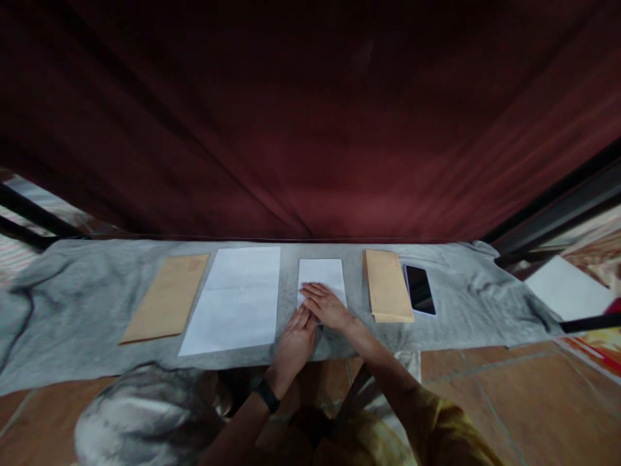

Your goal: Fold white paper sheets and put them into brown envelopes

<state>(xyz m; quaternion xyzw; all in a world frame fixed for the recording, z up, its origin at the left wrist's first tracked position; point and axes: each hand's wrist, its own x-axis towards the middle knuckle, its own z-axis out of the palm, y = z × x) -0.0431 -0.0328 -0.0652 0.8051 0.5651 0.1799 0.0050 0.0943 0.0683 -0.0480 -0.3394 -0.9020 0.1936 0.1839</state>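
A folded sheet of white paper (321, 270) lies in the middle of the grey cloth, its near part covered by my hands. My right hand (327, 307) rests flat on the paper, fingers stretched out to the left. Just below it, my left hand (295, 338) lies at the paper's near left edge, fingers extended and their tips close against the right hand. To the left lies a larger white sheet (235, 301) with a faint crease across it. Neither hand is closed around anything.
A brown envelope (167, 298) lies at the left on the grey cloth (456, 285). Right of the folded paper is a stack of smaller brown envelopes (388, 285), with a phone (420, 290) beside it. A dark red curtain (310, 142) hangs behind; black metal bars (563, 207) stand at the sides.
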